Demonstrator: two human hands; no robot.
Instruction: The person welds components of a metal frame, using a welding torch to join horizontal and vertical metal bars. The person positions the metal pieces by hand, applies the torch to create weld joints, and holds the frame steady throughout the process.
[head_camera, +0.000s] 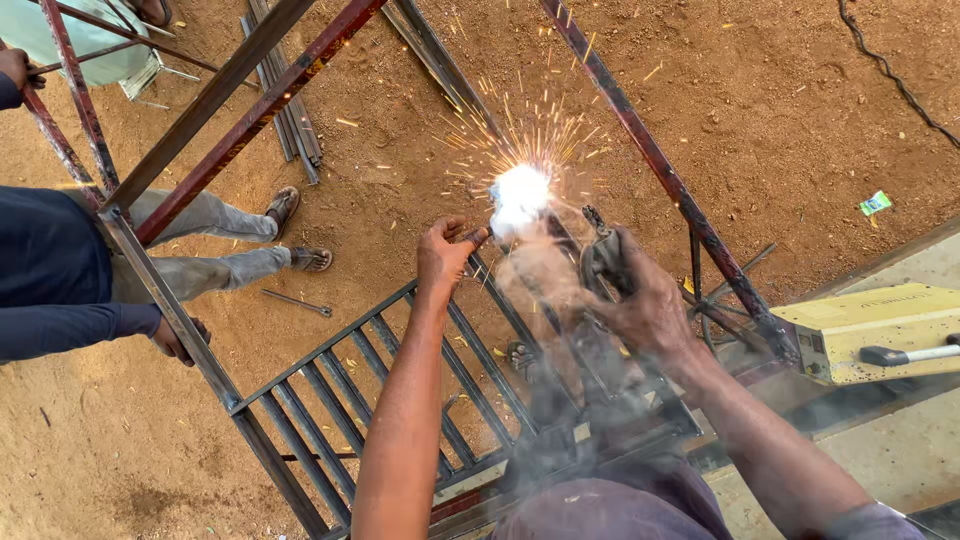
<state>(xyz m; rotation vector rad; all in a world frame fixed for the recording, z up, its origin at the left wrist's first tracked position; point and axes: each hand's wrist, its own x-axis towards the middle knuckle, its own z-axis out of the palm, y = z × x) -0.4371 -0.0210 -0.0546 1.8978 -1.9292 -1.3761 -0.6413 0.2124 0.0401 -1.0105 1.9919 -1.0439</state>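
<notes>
Electrode holder (603, 262) | right hand (650, 310) fingers clenched on it | left hand (443, 257) fingers pinching rod at arc (520, 195)

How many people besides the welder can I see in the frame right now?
1. A co-worker stands at the left edge, one hand on the metal frame, the other gripping a bar at top left. Others may be outside the frame.

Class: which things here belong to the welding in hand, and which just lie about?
In use: left hand on frame; right hand holding electrode holder; sparks; yellow welder.

Lying about: loose bars; rod; green scrap.
</notes>
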